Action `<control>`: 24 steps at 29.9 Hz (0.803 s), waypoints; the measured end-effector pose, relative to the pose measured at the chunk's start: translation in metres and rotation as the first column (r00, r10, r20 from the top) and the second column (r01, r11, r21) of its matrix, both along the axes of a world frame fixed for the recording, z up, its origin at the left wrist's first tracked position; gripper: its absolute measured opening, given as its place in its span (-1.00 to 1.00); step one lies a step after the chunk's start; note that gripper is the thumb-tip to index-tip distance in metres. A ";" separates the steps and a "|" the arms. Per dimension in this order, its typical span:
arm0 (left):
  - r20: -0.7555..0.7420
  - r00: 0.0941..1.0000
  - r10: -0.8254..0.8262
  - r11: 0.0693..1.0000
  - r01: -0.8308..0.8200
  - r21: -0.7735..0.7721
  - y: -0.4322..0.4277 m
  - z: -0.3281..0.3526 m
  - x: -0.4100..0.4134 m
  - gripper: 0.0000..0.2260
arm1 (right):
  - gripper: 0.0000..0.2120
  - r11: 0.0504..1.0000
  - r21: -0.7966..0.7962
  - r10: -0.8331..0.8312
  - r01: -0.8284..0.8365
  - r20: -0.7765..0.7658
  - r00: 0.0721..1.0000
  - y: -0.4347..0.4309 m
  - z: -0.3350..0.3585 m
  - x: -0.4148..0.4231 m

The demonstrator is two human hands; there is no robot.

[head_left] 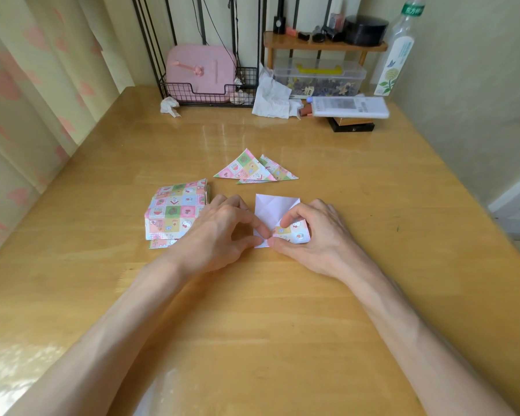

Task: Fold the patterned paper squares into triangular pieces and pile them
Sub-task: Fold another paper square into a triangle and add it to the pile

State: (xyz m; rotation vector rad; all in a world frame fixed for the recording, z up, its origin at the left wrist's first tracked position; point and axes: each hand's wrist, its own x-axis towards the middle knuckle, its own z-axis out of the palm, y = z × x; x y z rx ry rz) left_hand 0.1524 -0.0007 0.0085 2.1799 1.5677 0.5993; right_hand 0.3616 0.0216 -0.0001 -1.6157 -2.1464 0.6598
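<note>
One paper square (272, 210) lies white side up on the wooden table (282, 310), creased, with its near right corner turned over so the pattern shows. My right hand (309, 232) pinches that turned-over flap. My left hand (222, 228) pinches the sheet's near left edge, fingertips meeting those of the right hand. A stack of unfolded patterned squares (174, 210) sits just left of my left hand. Beyond the sheet lie two folded patterned triangles (254, 170), overlapping.
At the back of the table stand a wire basket (207, 88) with a pink case, crumpled tissues (272, 97), a clear plastic box (318, 76) under a small wooden shelf, a white packet (350, 106) on a dark box, and a tall bottle (398, 52). A curtain hangs at left.
</note>
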 end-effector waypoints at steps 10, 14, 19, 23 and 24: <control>0.025 0.999 -0.020 1.000 0.021 -0.011 0.001 0.000 -0.003 -0.74 | -0.63 0.997 -0.055 -0.056 0.058 0.046 0.997 -0.001 0.005 -0.009; 0.014 0.999 -0.036 0.999 0.036 -0.025 0.002 0.001 -0.004 -0.67 | -0.61 0.995 -0.064 -0.076 0.079 0.048 0.996 -0.003 0.006 -0.012; 0.008 0.999 -0.040 0.998 0.040 -0.042 0.001 0.000 -0.006 -0.54 | -0.61 0.990 -0.109 -0.086 0.093 0.068 0.994 -0.001 0.010 -0.016; 0.006 0.999 -0.043 0.997 0.044 -0.058 0.002 0.001 -0.006 -0.45 | -0.51 0.985 -0.116 -0.113 0.126 0.111 0.987 -0.003 0.009 -0.021; 0.003 0.999 -0.043 0.997 0.044 -0.062 0.002 0.002 -0.006 -0.43 | -0.51 0.984 -0.114 -0.121 0.136 0.123 0.985 -0.003 0.009 -0.023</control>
